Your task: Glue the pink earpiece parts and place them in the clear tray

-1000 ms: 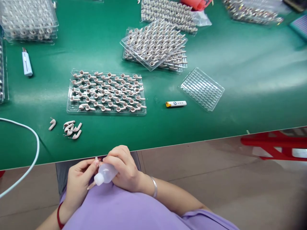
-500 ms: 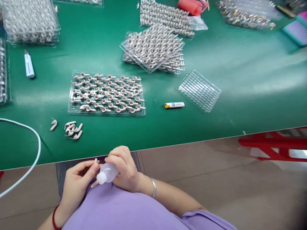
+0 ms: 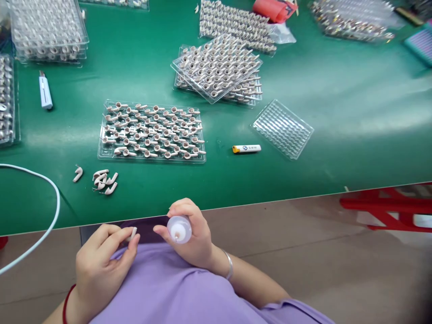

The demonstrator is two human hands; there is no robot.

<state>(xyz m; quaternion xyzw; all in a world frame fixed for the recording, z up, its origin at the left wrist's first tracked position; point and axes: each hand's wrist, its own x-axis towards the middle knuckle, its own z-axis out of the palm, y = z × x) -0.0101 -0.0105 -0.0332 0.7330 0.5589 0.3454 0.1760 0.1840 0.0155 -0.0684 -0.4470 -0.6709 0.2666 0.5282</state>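
Observation:
My left hand (image 3: pixel 104 258) pinches a small white earbud shell (image 3: pixel 134 232) between thumb and fingers; only its stem end shows. To its right, my right hand (image 3: pixel 195 234) is wrapped round a translucent squeeze bottle (image 3: pixel 179 228), whose white cap and thin tip point towards me. Both hands are over my lap, just below the table edge and apart from each other. On the table beyond them lie a small heap of loose earbud shells (image 3: pixel 104 181) and a single shell (image 3: pixel 78 173). Behind the heap, a clear tray (image 3: pixel 108 155) carries rows of similar shells.
A white lighter (image 3: pixel 248 149) and a clear ridged tray (image 3: pixel 283 129) lie to the right. Stacked trays of shells (image 3: pixel 218 69) stand farther back. At the left are a utility knife (image 3: pixel 45 91), more stacked trays (image 3: pixel 49 31) and a white cable (image 3: pixel 56 211).
My right hand has drawn the squeeze bottle away to the right and turned its tip towards me. My left hand has stayed pinched on the earbud shell, shifting slightly down.

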